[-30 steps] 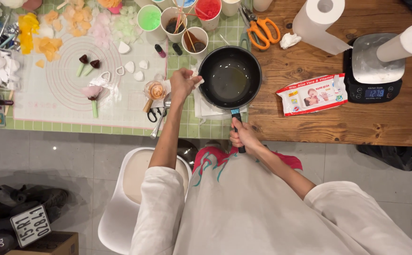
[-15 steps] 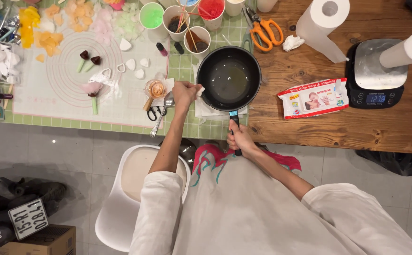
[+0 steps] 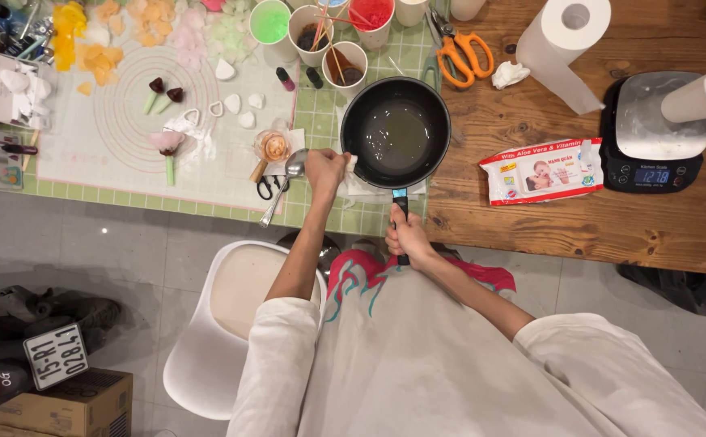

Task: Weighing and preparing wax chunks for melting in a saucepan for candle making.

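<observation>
Wooden table with green gridded mat, black frying pan at the mat's right edge, right hand clenched around its handle, left hand pinching white tissue against the pan's rim, spoon just beside

Glossy black metal pan; rough wood table; shiny metal spoon; matt paper roll.

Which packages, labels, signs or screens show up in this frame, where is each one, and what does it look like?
Wipes pack: flat red and white pouch on the wooden table, right of the black pan.
Scale screen: small blue lit display on the black kitchen scale, far right.
Plate: white rectangular sign with dark characters, on the floor, lower left.
Cardboard box: brown, bottom left corner.
</observation>
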